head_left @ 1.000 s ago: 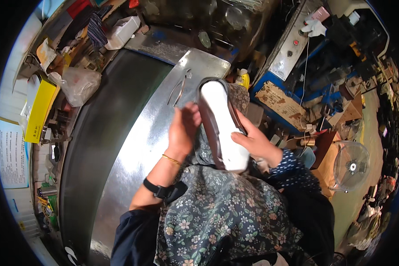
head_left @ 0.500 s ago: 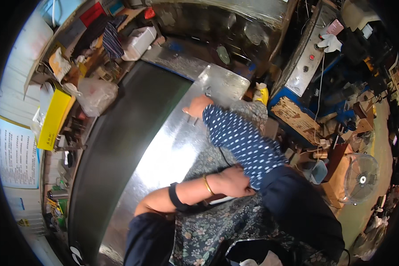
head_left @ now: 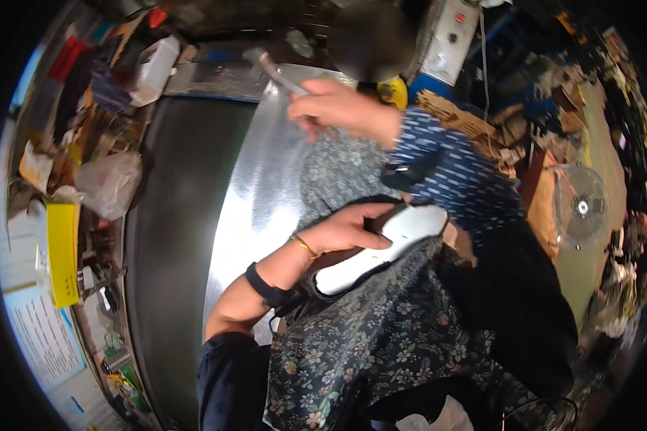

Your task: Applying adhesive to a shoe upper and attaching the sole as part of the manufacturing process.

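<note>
My left hand (head_left: 346, 231) is closed on a shoe (head_left: 381, 250) held over my lap, its long white underside turned up and a dark edge below it. The thumb lies across the white face. Beyond it, my right hand (head_left: 345, 111) grips the grey handle of a hammer (head_left: 277, 73), raised above the far part of the shiny metal tabletop (head_left: 248, 172). The hammer's head is blurred and points away to the left. Patterned grey cloth (head_left: 341, 169) lies under my right hand. Over my lap hangs a dark floral apron (head_left: 359, 345).
A dark conveyor belt (head_left: 183, 237) runs left of the metal top. Farther left, cluttered shelving holds a clear plastic bag (head_left: 110, 183) and a yellow box (head_left: 63, 251). A control panel (head_left: 451, 39) stands at the far right, and a round fan (head_left: 581, 207) at the right.
My right hand has risen from the metal top and now holds the hammer. The shoe, mostly hidden before, now shows its white underside in my left hand. The view has shifted.
</note>
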Available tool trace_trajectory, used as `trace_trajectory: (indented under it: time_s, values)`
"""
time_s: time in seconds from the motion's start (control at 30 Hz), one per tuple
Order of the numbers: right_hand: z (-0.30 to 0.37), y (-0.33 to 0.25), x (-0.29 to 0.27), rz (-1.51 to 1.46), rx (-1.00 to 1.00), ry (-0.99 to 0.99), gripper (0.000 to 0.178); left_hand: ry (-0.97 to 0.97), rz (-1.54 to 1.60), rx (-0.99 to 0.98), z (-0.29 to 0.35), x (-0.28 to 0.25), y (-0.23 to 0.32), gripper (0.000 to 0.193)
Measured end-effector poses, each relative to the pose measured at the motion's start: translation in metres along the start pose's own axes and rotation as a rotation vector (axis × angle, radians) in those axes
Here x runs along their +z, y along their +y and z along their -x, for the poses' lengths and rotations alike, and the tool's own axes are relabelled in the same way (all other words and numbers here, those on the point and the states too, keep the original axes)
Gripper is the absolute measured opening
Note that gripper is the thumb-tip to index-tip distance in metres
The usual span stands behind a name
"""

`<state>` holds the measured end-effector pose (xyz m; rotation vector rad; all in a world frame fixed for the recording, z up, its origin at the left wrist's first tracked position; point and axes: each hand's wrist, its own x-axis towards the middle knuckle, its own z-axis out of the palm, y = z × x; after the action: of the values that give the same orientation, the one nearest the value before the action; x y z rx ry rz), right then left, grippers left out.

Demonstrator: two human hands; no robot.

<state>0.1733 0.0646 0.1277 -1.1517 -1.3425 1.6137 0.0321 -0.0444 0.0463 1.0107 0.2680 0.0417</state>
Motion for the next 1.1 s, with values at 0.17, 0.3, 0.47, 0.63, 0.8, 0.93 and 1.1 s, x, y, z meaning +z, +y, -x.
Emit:
trace_trajectory:
  time_s: [0.17,0.3,0.47,0.63,0.8,0.93,1.1]
  values:
    - [0.176,-0.014,-0.054,0.304,0.313,0.002,0.034,-0.008,0.147,-0.120,-0.016,0.014,-0.012,0.064]
    - [0.280,0.012,-0.051,0.555,0.486,-0.037,0.038,0.062,-0.181,-0.080,-0.026,0.019,-0.021,0.068]
    - [0.309,0.040,-0.065,0.522,0.524,-0.298,0.041,0.078,-0.353,-0.119,-0.034,0.035,-0.017,0.071]
    - [0.280,0.029,-0.076,0.412,0.749,-0.402,0.042,0.178,-0.592,-0.045,-0.034,0.035,-0.027,0.074]
    - [0.310,0.137,-0.039,0.782,0.113,-0.042,0.034,0.169,-0.167,-0.092,-0.043,0.021,-0.034,0.066]
    - [0.318,0.168,-0.009,0.804,0.039,0.318,0.027,0.037,-0.016,-0.264,-0.053,0.036,-0.003,0.064]
    - [0.331,0.172,0.008,0.850,-0.047,0.450,0.031,0.116,0.117,-0.624,-0.081,0.038,0.006,0.051]
